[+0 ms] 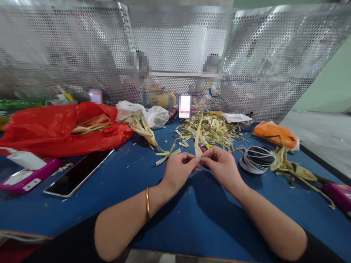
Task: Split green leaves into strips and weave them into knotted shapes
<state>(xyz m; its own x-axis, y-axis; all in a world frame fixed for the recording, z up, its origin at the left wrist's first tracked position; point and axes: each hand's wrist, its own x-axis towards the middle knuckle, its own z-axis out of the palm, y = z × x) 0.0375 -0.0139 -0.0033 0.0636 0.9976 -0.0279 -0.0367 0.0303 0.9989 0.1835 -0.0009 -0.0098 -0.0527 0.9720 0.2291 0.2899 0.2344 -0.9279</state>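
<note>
The husk [197, 142] looks dry and matt. The red bag [46, 126] is glossy plastic; the screen [175, 44], shiny perforated metal.

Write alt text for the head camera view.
A person's left hand and right hand pinch a pale, tapering, husk-like strip over a blue table. Beyond lies a heap of yellow-green scraps; a red plastic bag and black-screened phone lie left.

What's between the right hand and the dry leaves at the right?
A roll of white cord lies between the right hand and the leaves, as the head view shows.
</note>
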